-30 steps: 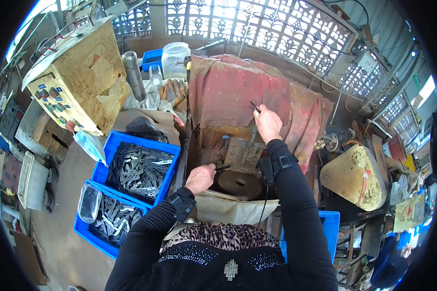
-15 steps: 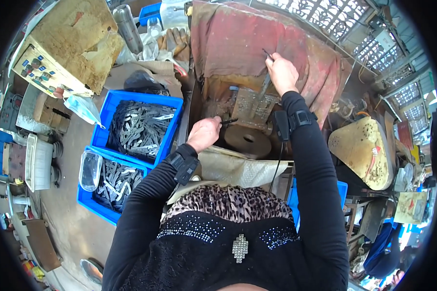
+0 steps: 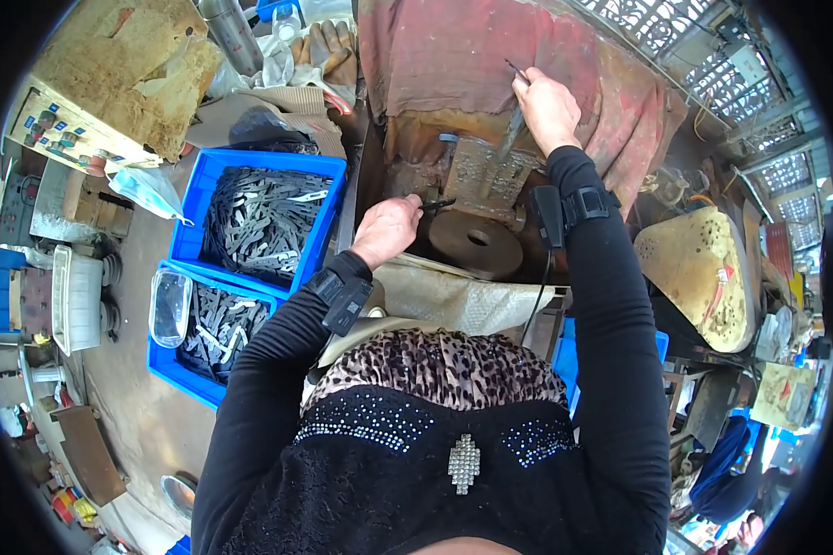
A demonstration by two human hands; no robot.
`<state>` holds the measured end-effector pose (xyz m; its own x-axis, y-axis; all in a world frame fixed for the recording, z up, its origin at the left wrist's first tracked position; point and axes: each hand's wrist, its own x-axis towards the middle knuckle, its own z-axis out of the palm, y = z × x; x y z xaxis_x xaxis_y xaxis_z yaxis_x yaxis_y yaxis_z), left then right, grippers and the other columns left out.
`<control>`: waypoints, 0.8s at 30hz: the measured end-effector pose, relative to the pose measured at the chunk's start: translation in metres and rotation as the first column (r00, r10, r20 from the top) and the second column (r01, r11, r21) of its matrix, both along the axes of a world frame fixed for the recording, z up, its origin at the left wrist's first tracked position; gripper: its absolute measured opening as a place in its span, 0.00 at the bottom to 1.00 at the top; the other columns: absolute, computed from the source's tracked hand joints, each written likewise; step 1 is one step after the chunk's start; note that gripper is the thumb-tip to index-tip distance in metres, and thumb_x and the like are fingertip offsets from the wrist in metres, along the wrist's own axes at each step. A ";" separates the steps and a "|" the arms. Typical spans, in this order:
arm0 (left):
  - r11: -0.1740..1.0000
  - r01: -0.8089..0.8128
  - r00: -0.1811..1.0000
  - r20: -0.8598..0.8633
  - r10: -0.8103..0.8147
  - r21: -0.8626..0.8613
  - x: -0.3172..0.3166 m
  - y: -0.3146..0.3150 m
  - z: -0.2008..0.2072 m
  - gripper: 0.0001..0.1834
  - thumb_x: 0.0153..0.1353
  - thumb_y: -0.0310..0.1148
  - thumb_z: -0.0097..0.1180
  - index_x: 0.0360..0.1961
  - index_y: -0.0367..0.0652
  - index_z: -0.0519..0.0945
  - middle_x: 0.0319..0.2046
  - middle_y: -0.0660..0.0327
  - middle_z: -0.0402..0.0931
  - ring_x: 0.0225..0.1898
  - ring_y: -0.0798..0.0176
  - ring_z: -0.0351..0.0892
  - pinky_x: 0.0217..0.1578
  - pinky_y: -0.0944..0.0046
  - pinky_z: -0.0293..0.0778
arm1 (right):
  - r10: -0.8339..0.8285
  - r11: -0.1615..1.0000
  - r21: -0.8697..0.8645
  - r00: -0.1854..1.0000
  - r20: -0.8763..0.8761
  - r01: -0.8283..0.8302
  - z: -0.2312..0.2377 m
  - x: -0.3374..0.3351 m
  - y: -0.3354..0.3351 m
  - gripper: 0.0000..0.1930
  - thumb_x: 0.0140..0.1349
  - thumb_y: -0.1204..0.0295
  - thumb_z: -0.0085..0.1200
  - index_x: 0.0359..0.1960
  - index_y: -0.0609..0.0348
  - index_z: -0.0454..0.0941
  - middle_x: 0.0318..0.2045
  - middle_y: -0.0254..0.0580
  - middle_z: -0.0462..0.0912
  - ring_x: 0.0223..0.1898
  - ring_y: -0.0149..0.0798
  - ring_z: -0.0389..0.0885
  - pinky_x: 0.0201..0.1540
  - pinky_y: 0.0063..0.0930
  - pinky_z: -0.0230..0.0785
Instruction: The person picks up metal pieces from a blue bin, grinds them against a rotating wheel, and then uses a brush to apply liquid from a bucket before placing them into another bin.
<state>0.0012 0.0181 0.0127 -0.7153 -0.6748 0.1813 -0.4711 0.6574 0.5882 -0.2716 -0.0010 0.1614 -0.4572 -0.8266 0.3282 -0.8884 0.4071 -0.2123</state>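
Note:
My left hand [image 3: 387, 229] is closed on a thin dark metal strip [image 3: 441, 203], which points right over the near part of an open machine box. Just right of and below that strip lies a round brown disc [image 3: 478, 242] with a hole in its middle. Farther off, my right hand [image 3: 548, 111] pinches another slim dark strip [image 3: 515, 68] in front of a red cloth [image 3: 472, 55]. Beneath the right hand a metal rod [image 3: 508, 137] rises at a slant by a crusted block [image 3: 480, 173]. Both strips are mostly hidden by my fingers.
On the left, two blue bins [image 3: 183, 211] hold many dark metal strips; a clear plastic tub [image 3: 169, 308] sits in the nearer one. A control box with knobs [image 3: 69, 139] stands at the far left, and a stained yellowish cover [image 3: 699, 277] at the right. Work gloves [image 3: 329, 54] lie behind.
The scene has slid slightly upward in the picture. Both hands keep their grip on the strips and stay at nearly the same places over the machine.

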 end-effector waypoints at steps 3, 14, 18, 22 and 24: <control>1.000 -0.006 1.000 0.012 0.006 0.009 -0.001 -0.001 -0.002 0.06 0.61 0.31 0.54 0.32 0.41 0.73 0.30 0.46 0.77 0.37 0.39 0.77 0.38 0.46 0.73 | 0.003 1.000 -0.014 1.000 -0.008 -0.003 -0.002 -0.002 -0.001 0.17 0.66 0.53 0.46 0.45 0.49 0.79 0.39 0.49 0.84 0.44 0.56 0.81 0.47 0.48 0.72; 0.999 -0.006 0.999 0.044 0.005 0.043 -0.002 -0.001 0.001 0.06 0.61 0.31 0.54 0.33 0.41 0.74 0.30 0.46 0.77 0.37 0.39 0.77 0.38 0.46 0.73 | 0.016 1.000 0.000 0.999 -0.038 -0.016 -0.006 -0.006 -0.003 0.18 0.67 0.53 0.46 0.46 0.49 0.79 0.39 0.48 0.85 0.44 0.55 0.82 0.46 0.46 0.73; 0.999 0.003 1.000 0.026 -0.004 0.034 0.000 -0.001 0.000 0.05 0.61 0.31 0.54 0.33 0.41 0.74 0.30 0.46 0.77 0.37 0.39 0.78 0.38 0.46 0.73 | 0.031 0.999 -0.012 0.998 -0.052 -0.031 -0.005 -0.002 -0.002 0.17 0.67 0.54 0.46 0.45 0.51 0.78 0.38 0.49 0.84 0.43 0.55 0.82 0.46 0.46 0.73; 0.999 0.010 1.000 0.018 -0.010 0.035 -0.001 0.000 0.001 0.05 0.61 0.31 0.54 0.33 0.41 0.74 0.30 0.46 0.77 0.37 0.39 0.77 0.38 0.46 0.73 | 0.028 0.999 -0.017 0.998 -0.064 -0.029 -0.005 -0.004 -0.002 0.16 0.66 0.54 0.47 0.43 0.52 0.78 0.37 0.50 0.84 0.43 0.55 0.82 0.45 0.47 0.73; 0.999 0.009 1.000 0.014 -0.009 0.038 0.000 -0.001 0.001 0.05 0.61 0.31 0.54 0.33 0.41 0.74 0.30 0.46 0.77 0.36 0.39 0.77 0.38 0.46 0.73 | 0.034 0.999 -0.031 0.997 -0.063 -0.036 -0.006 -0.003 -0.002 0.16 0.66 0.54 0.47 0.42 0.52 0.78 0.37 0.50 0.84 0.43 0.55 0.82 0.45 0.48 0.73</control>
<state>0.0008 0.0172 0.0136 -0.7238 -0.6743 0.1461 -0.4733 0.6393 0.6060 -0.2750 -0.0029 0.1557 -0.4058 -0.8305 0.3816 -0.9140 0.3693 -0.1683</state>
